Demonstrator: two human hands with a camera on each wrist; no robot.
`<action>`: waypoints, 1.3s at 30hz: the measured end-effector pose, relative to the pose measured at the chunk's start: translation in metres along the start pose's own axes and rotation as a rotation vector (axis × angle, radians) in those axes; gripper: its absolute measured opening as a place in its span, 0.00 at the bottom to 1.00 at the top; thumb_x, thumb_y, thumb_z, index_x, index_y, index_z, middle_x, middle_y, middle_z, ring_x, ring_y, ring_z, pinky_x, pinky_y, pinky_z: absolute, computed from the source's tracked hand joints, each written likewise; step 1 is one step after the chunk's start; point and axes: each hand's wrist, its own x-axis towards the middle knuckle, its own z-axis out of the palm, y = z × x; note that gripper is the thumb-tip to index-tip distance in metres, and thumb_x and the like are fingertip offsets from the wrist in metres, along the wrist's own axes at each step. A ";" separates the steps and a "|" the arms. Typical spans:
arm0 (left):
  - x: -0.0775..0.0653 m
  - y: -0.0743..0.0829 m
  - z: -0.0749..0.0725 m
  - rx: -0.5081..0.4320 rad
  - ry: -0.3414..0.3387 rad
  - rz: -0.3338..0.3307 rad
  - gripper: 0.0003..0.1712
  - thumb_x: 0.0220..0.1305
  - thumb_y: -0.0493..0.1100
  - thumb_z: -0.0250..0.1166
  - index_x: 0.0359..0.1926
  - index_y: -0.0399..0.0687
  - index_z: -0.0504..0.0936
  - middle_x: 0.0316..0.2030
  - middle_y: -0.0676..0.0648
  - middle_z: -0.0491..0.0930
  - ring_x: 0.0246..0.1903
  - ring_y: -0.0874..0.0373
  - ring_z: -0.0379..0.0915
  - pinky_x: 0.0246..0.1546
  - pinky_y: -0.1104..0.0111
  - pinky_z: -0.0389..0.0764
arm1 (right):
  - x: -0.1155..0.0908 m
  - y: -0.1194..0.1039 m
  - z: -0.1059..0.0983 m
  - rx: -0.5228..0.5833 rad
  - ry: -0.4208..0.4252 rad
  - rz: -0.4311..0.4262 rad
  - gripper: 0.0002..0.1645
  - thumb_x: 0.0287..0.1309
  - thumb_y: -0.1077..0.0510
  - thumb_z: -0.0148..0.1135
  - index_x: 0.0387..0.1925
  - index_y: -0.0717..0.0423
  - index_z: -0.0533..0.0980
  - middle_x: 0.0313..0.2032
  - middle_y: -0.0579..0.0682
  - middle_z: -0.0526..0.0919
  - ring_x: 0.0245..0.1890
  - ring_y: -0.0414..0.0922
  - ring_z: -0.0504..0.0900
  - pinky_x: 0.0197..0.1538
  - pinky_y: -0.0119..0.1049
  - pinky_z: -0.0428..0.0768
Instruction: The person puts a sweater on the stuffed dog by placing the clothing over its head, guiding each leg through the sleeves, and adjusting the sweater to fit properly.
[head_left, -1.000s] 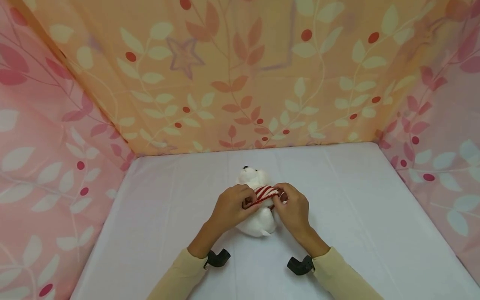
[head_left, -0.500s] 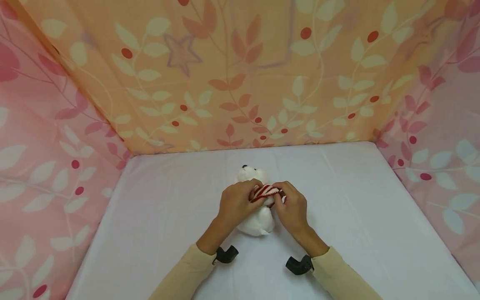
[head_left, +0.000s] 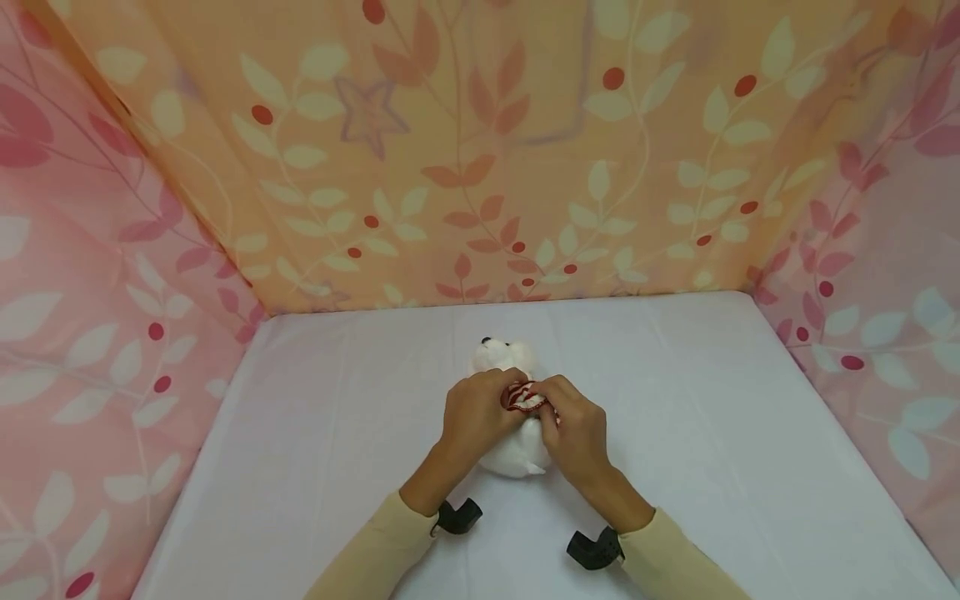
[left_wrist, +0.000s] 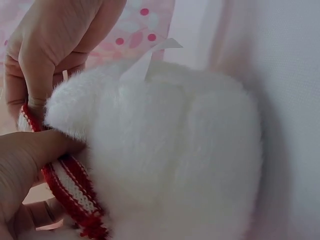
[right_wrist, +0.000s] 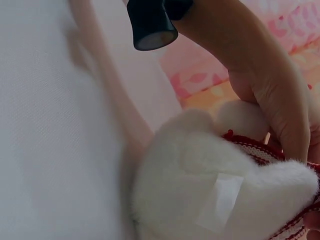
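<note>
A white plush animal (head_left: pixel 504 460) with a black nose lies on the white surface, its head pointing away from me. Its furry body (left_wrist: pixel 175 150) fills much of the left wrist view, with a white label (right_wrist: pixel 220 200) showing in the right wrist view. Around its upper body runs a red-and-white striped knitted cloth (head_left: pixel 525 397); whether it is a scarf or a garment is unclear. On the cloth's left part, my left hand (head_left: pixel 478 417) pinches with thumb and fingers. Close beside it, my right hand (head_left: pixel 579 427) pinches the right part. Some fingertips are hidden.
White cloth covers the tabletop (head_left: pixel 337 417). A patterned orange fabric wall (head_left: pixel 480 167) stands at the back, with pink fabric walls (head_left: pixel 90 333) at the sides. Black camera mounts (head_left: pixel 595 548) sit at both wrists.
Both hands have come closer together, left hand moving right and right hand moving left. The striped cloth, stretched between them before, now shows bunched and shorter. The plush stays put.
</note>
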 end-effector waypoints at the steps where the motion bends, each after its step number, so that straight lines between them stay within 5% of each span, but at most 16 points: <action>1: 0.000 0.000 0.000 0.001 0.006 -0.003 0.16 0.48 0.50 0.81 0.40 0.65 0.88 0.23 0.60 0.78 0.21 0.67 0.69 0.19 0.73 0.66 | 0.000 -0.001 0.001 0.001 -0.002 -0.010 0.15 0.53 0.75 0.57 0.36 0.59 0.83 0.34 0.48 0.84 0.27 0.42 0.83 0.26 0.36 0.79; 7: -0.003 0.001 0.000 -0.004 0.017 -0.014 0.13 0.49 0.45 0.80 0.37 0.64 0.90 0.24 0.60 0.81 0.21 0.67 0.70 0.19 0.75 0.66 | -0.003 -0.006 0.003 0.002 -0.013 -0.070 0.15 0.53 0.75 0.56 0.35 0.58 0.83 0.34 0.47 0.84 0.30 0.42 0.85 0.28 0.35 0.81; 15: -0.008 -0.001 0.000 -0.087 0.003 -0.031 0.12 0.54 0.49 0.80 0.40 0.63 0.90 0.32 0.61 0.85 0.28 0.67 0.77 0.24 0.74 0.72 | -0.006 -0.002 0.000 -0.030 0.021 -0.013 0.14 0.53 0.74 0.59 0.37 0.59 0.83 0.35 0.47 0.84 0.24 0.39 0.78 0.23 0.31 0.74; 21: -0.007 0.001 0.002 -0.124 0.063 -0.057 0.11 0.53 0.52 0.79 0.38 0.64 0.89 0.22 0.63 0.78 0.19 0.69 0.68 0.20 0.74 0.68 | -0.004 -0.003 -0.001 0.038 -0.016 -0.013 0.12 0.56 0.74 0.61 0.36 0.58 0.83 0.36 0.46 0.84 0.28 0.39 0.80 0.29 0.31 0.78; 28: -0.004 -0.003 0.006 -0.081 0.110 -0.066 0.09 0.51 0.40 0.75 0.32 0.60 0.86 0.17 0.60 0.76 0.15 0.67 0.63 0.14 0.73 0.63 | -0.003 -0.008 0.003 0.141 -0.043 -0.052 0.15 0.54 0.76 0.64 0.35 0.56 0.83 0.38 0.47 0.86 0.38 0.42 0.85 0.39 0.34 0.82; 36: 0.005 -0.019 -0.008 -0.179 -0.068 0.030 0.15 0.55 0.35 0.74 0.40 0.59 0.87 0.22 0.59 0.78 0.19 0.65 0.66 0.19 0.72 0.67 | 0.008 0.008 -0.007 0.164 -0.089 -0.130 0.10 0.52 0.68 0.68 0.39 0.57 0.83 0.37 0.47 0.84 0.30 0.40 0.80 0.31 0.32 0.79; 39: 0.007 -0.023 -0.014 -0.214 -0.148 0.044 0.17 0.57 0.34 0.74 0.44 0.59 0.86 0.25 0.59 0.80 0.20 0.66 0.68 0.22 0.71 0.70 | 0.014 0.020 -0.016 0.114 -0.050 -0.084 0.06 0.56 0.65 0.66 0.37 0.58 0.84 0.33 0.47 0.84 0.27 0.40 0.79 0.28 0.37 0.79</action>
